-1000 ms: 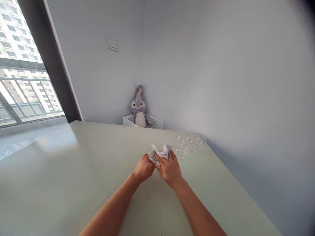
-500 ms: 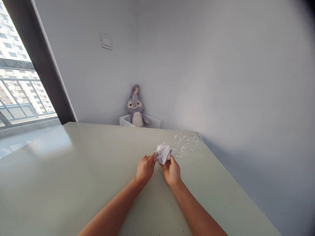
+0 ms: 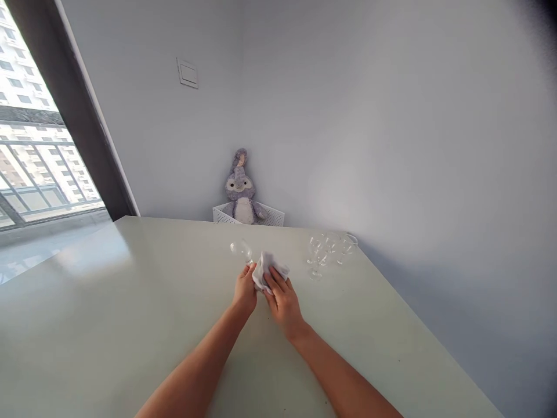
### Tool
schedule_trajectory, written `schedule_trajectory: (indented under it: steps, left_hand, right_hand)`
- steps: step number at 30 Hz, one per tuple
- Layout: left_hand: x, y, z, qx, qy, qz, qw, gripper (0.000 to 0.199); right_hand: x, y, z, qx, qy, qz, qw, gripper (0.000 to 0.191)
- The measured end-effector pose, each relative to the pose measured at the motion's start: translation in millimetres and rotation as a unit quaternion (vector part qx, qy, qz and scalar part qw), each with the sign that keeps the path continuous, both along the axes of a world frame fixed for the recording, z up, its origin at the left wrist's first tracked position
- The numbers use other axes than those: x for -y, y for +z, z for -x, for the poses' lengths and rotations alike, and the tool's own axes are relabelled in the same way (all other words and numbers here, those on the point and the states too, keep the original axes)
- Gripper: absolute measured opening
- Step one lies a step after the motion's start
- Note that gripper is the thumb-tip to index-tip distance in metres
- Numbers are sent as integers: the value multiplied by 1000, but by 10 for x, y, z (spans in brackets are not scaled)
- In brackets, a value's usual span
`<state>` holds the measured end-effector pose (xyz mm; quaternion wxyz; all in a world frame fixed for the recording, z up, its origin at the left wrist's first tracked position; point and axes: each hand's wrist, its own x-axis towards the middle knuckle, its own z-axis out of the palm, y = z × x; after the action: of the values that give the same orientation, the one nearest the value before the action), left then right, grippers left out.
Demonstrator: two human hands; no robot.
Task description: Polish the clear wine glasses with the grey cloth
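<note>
A clear stemmed glass point(image 3: 241, 249) is tipped sideways above the table, its bowl pointing to the upper left. My left hand point(image 3: 246, 288) is closed round the stem end of this glass. My right hand point(image 3: 282, 299) presses a crumpled white cloth point(image 3: 265, 270) against the foot end, which the cloth hides. The fingers of my right hand lie over the cloth. Several more clear stemmed glasses point(image 3: 316, 252) stand upright in a group to the right of my hands.
The pale green table point(image 3: 152, 302) runs back to the walls. Behind its far edge a purple plush toy point(image 3: 243, 210) sits in a white perforated basket point(image 3: 274, 217). A window with a railing is at the left.
Both hands have shifted left. The glass bowl, earlier covered by the cloth, now shows at the left. The cloth has moved to the foot end, with my right hand over it.
</note>
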<state>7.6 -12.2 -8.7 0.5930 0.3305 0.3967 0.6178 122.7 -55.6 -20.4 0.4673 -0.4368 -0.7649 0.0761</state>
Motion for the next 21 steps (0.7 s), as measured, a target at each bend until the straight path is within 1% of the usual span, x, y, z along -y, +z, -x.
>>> schedule_trajectory:
  steps: [3, 5, 6, 8, 9, 11, 12, 14, 16, 18, 19, 21]
  left_hand:
    - [86, 5, -108, 77, -35, -9, 996, 25]
    - [147, 19, -169, 85, -60, -29, 994, 24]
    - [169, 30, -185, 75, -62, -41, 994, 24]
    - [190, 58, -181, 24, -37, -69, 997, 23]
    - [186, 74, -159, -19, -13, -85, 996, 22]
    - [157, 104, -81, -124, 35, -121, 984, 20]
    - [136, 115, -30, -179, 57, -138, 973, 19]
    - [93, 119, 69, -277, 94, -164, 942, 19]
    - [64, 91, 129, -358, 123, -184, 907, 20]
    - [64, 33, 121, -425, 124, -206, 873, 25]
    - [75, -2, 92, -452, 109, -225, 856, 30]
    - [116, -74, 2, -489, 59, -286, 822, 39]
  right_hand:
    - [-8, -24, 37, -54, -15, 16, 998, 43]
    - [-6, -40, 55, -106, -30, 35, 993, 43]
    - [1, -48, 68, -132, -31, 50, 989, 43]
    - [30, -59, 102, -161, -2, 98, 982, 41]
    - [49, -60, 116, -151, 21, 126, 980, 39]
    - [83, -38, 114, -68, 52, 167, 982, 36]
    - [95, -10, 90, -5, 55, 177, 983, 35]
    - [104, 81, -4, 104, 24, 173, 979, 36]
    - [95, 197, -122, 140, -41, 142, 979, 38]
    - [79, 298, -201, 112, -102, 101, 983, 39]
    - [72, 330, -214, 82, -113, 88, 986, 38]
    - [65, 355, -192, -2, -92, 94, 991, 35]
